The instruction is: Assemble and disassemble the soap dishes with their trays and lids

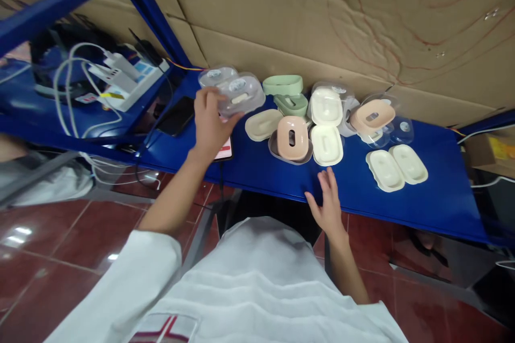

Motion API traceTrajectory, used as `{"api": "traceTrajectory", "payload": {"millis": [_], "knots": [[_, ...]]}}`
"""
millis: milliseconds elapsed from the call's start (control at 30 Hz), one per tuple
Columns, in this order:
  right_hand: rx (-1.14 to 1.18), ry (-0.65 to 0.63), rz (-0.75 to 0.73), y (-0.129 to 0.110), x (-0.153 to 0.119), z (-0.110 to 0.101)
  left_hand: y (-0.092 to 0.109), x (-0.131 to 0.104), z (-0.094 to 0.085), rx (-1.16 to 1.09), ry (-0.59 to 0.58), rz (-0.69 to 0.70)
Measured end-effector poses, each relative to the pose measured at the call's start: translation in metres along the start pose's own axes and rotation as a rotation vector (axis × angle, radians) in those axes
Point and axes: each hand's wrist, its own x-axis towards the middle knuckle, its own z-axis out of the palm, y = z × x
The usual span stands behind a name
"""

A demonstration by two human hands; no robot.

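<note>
My left hand (212,123) is closed on the near edge of a clear plastic oval lid (250,89) with a small round label; a small white piece (240,98) shows on or through it. Behind this lies another clear oval lid (215,73). My right hand (328,204) is at the front edge of the blue table, fingers apart and holding nothing. Just beyond its fingertips is a cream oval tray (326,144). To the left of that, a peach oval shell with a slot (293,140) rests on a grey translucent piece (275,151).
Green shells (282,84), a cream tray (263,124), a second peach shell (374,116) and a pair of cream trays (409,164) stand on the blue table (442,198). Two phones (177,116) and a power strip with cables (139,83) are left. Cardboard rises behind.
</note>
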Motion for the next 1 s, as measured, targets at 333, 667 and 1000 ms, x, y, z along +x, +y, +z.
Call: {"api": "traceTrajectory", "payload": {"millis": [333, 667, 1000], "knots": [[-0.11, 0.018, 0.018, -0.006, -0.003, 0.005, -0.016, 0.041, 0.049, 0.119, -0.273, 0.005], [-0.203, -0.077, -0.088, -0.041, 0.068, 0.026, 0.036, -0.061, 0.038, 0.125, -0.513, 0.184], [-0.179, -0.075, -0.004, -0.029, 0.11, 0.032, 0.055, -0.089, -0.023, 0.009, -0.213, 0.091]]}}
